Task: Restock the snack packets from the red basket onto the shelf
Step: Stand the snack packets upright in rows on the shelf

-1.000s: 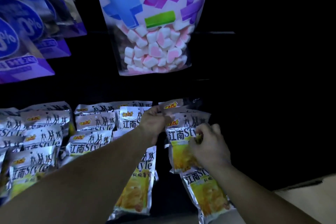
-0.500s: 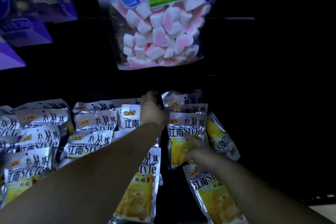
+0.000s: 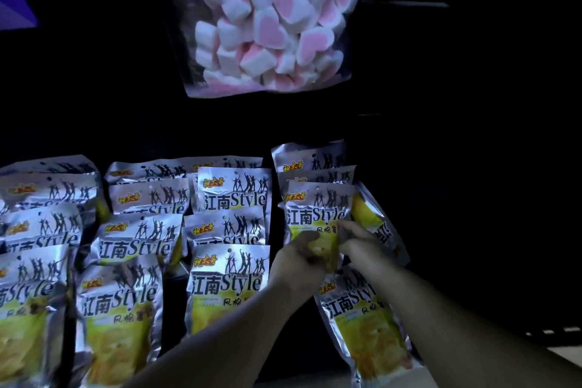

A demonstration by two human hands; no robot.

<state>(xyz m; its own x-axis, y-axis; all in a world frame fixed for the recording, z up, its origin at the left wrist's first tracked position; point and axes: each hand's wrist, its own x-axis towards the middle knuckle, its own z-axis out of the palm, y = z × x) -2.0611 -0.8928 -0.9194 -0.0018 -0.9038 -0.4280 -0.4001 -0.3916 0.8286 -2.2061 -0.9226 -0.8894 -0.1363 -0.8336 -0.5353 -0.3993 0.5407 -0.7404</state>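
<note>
Head camera first, and it is the only view we have. We see overlapping rows of silver foil snack packets (image 3: pixel 226 198) lying on the dark shelf (image 3: pixel 274 224), and both hands meet at the rightmost row. The left hand (image 3: pixel 299 258) grips the yellow lower half of one silver foil packet (image 3: pixel 318 214) there, thumb curled onto its face. The right hand (image 3: pixel 362 249) lays its fingers (image 3: pixel 343 230) on that packet's right edge, but through the blur we cannot tell whether they pinch or merely press. The red basket is out of view. Just beside the right hand, a tilted yellow-and-silver packet (image 3: pixel 374 224) lies turned sideways against the row. A skewed front packet (image 3: pixel 362 324) sits under the right forearm near the shelf's front. Above hangs a clear bag of pink-and-white heart marshmallows (image 3: pixel 271 31).

We judge the held packet is being seated into its row — and that is where trouble could start. The foil looks slick, so a push backward might shove the tilted packet further off the side. A dragging forearm might pull the skewed one over the front edge.
</note>
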